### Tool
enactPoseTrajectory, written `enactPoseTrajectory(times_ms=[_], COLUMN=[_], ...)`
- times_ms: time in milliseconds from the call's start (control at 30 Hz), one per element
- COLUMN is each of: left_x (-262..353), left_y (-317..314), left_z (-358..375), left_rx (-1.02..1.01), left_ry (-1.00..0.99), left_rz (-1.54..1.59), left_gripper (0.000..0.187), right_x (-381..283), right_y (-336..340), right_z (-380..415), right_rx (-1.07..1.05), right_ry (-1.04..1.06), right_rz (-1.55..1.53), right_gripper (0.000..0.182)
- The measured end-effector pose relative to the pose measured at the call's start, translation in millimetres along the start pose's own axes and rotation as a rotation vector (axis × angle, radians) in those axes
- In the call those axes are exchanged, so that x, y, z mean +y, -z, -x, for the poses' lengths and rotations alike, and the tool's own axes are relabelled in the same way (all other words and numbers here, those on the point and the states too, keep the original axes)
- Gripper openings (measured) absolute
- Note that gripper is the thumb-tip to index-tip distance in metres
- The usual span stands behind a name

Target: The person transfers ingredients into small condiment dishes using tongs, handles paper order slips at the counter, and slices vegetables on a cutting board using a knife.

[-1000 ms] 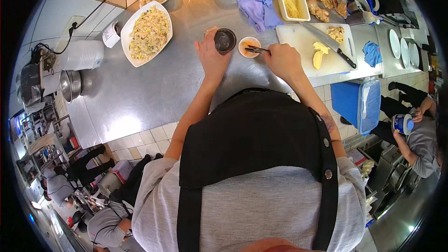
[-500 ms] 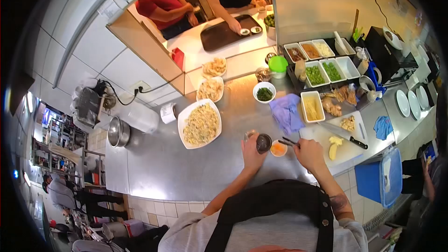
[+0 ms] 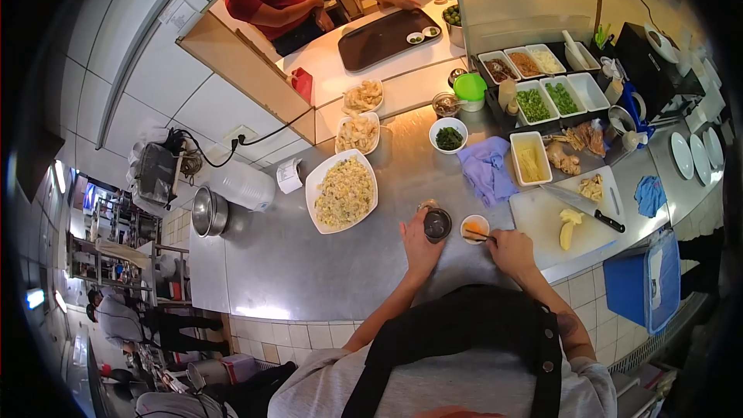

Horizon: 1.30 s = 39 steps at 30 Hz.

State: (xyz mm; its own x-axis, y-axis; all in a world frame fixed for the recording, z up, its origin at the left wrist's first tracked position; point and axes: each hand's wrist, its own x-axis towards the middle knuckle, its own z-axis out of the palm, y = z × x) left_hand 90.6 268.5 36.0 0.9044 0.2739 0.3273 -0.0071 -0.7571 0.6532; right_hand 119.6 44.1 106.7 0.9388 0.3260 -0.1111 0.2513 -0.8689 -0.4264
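My left hand (image 3: 419,249) is curled against the side of a small dark round bowl (image 3: 437,225) on the steel counter. A clear glass rim (image 3: 427,206) shows just beyond its fingertips. To the right stands a small white cup (image 3: 466,237) with orange contents. My right hand (image 3: 514,251) is closed on thin dark chopsticks (image 3: 486,238), their tips inside the cup. Beside this hand, a white cutting board (image 3: 534,220) carries a knife (image 3: 586,208), peeled yellow pieces (image 3: 570,226) and chopped bits (image 3: 591,187).
A square bowl of mixed food (image 3: 344,193) sits left, bowls of fried pieces (image 3: 357,133) behind it. A purple cloth (image 3: 487,170), a bowl of greens (image 3: 448,138) and ingredient containers (image 3: 534,105) stand ahead. People are beyond the pass window, near a brown tray (image 3: 379,42).
The chopsticks have dipped into the white cup; earlier their tips were apart at its edge. Beyond the window, a person's hand has drawn back from the small dishes on the tray. The view has shifted slightly.
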Motion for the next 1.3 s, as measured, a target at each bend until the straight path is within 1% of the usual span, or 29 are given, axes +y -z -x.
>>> enactPoseTrajectory(times_ms=[100, 233, 300, 367, 467, 500, 600, 800, 867, 900, 1000, 1100, 1167, 1300], left_x=[0.1, 0.2, 8.3, 3.4, 12.7, 14.2, 21.4, 30.8, 34.3, 36.5, 40.9, 43.2, 43.0, 26.3], left_y=[-5.0, -8.2, -3.6, -6.9, -7.5, -9.3, -13.3, -13.5, -14.8, -16.6, -20.7, -21.7, -18.1, -12.2], left_z=[-1.5, -7.2, -13.2, -12.3, -11.9, -11.8, -11.0, -12.0, -13.7, -14.4, -16.6, -17.1, -16.0, -12.2], left_rx=[0.003, -0.005, -0.027, 0.006, 0.057, 0.063, 0.07, 0.043, 0.035, 0.043, 0.063, 0.059, 0.036, 0.032], left_ry=[-0.014, -0.036, -0.047, -0.076, -0.143, -0.168, -0.228, -0.252, -0.263, -0.263, -0.254, -0.233, -0.208, -0.099], left_rz=[0.008, -0.017, 0.024, 0.0, 0.028, 0.034, 0.04, 0.01, -0.012, -0.013, -0.018, -0.012, 0.001, -0.042], left_gripper=[0.075, 0.073, 0.072, 0.072, 0.073, 0.072, 0.072, 0.073, 0.074, 0.074, 0.074, 0.072, 0.068, 0.073], right_x=[4.4, 10.4, -2.5, -11.4, -29.7, -32.8, -35.4, -46.9, -50.5, -51.9, -56.0, -48.4, -37.9, -25.8], right_y=[3.1, -1.6, 23.8, 44.9, 65.3, 65.7, 54.0, 37.3, 29.9, 25.9, 11.1, 5.0, 7.4, 34.0], right_z=[-1.9, -3.4, 0.1, 3.5, 6.5, 5.1, -3.6, -7.9, -5.3, -3.5, 0.8, -1.0, -5.2, -0.9], right_rx=[0.006, 0.025, 0.022, 0.092, 0.142, 0.121, 0.148, 0.058, 0.103, 0.124, 0.07, 0.146, 0.17, 0.206], right_ry=[-0.015, 0.031, 0.0, 0.02, 0.09, 0.099, 0.143, 0.107, 0.134, 0.146, 0.115, 0.144, 0.128, 0.123], right_rz=[0.002, 0.028, -0.007, -0.083, -0.177, -0.17, -0.111, 0.039, 0.035, 0.035, 0.132, 0.154, 0.1, -0.093], right_gripper=[0.019, 0.021, 0.021, 0.021, 0.018, 0.02, 0.022, 0.021, 0.019, 0.018, 0.015, 0.012, 0.011, 0.012])
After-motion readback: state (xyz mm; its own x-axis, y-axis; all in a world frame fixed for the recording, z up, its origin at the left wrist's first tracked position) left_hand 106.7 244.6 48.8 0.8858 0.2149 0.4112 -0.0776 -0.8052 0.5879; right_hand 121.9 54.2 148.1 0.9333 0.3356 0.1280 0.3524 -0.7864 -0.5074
